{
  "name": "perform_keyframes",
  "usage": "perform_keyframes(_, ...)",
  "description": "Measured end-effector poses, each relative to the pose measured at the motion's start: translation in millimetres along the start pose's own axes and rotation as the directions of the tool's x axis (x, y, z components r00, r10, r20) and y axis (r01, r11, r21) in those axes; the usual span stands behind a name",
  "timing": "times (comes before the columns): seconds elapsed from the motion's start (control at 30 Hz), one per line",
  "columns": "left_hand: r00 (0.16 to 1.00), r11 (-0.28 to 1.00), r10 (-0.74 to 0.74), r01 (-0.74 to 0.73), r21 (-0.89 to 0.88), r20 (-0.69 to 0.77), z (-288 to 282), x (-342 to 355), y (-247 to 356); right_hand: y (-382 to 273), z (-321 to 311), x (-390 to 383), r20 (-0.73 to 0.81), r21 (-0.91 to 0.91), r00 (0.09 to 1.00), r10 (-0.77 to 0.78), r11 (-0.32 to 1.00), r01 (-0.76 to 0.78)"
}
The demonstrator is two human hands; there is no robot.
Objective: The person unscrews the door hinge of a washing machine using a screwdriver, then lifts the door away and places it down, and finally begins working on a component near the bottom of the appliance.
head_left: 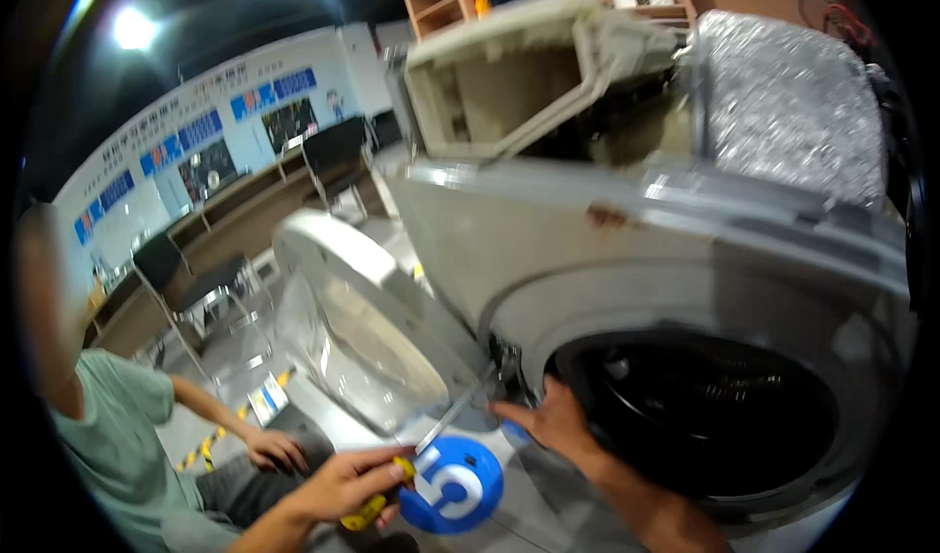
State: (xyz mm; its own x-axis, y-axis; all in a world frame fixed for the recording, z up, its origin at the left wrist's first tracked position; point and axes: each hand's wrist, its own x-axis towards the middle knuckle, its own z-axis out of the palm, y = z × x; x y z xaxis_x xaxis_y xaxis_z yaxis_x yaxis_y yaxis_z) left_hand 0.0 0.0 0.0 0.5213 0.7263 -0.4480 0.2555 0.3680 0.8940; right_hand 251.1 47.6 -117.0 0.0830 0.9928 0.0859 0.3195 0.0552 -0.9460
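Left hand (348, 484) clamped on yellow-handled screwdriver (403, 470), shaft toward one o'clock, apparently angled to reach the hinge (507, 362). Right hand (563, 424): fingers apart beside it, seemingly bracing. Washer door (377, 338) open toward ten o'clock.

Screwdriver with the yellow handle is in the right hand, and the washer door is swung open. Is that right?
Not quite. The head view shows the screwdriver with the yellow handle in the left hand, not the right hand. The washer door is swung open, as you say.
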Motion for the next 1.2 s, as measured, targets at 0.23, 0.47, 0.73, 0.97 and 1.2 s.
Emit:
perform_keyframes(0.23,0.965,0.98,0.174,-0.15,0.128,-0.198,21,9,8,2,-12,35,-0.122,0.176,0.956,-0.267,0.942,0.286)
perform_keyframes(0.47,0.961,0.993,0.105,-0.088,0.075,-0.257,14,-12,-2,6,8,21,-0.181,-0.054,0.897,-0.403,0.915,0.4)
perform_keyframes(0.73,0.947,0.954,0.263,-0.227,0.198,-0.182,25,0,19,-27,-22,32,-0.105,0.065,0.943,-0.316,0.944,0.324)
perform_keyframes(0.97,0.945,0.944,0.273,-0.228,0.238,-0.179,28,0,22,-24,-28,30,-0.11,0.036,0.95,-0.293,0.954,0.299)
perform_keyframes(1.2,0.932,0.92,0.301,-0.229,0.319,-0.2,30,-6,28,-31,-26,26,-0.121,0.07,0.946,-0.301,0.948,0.311)
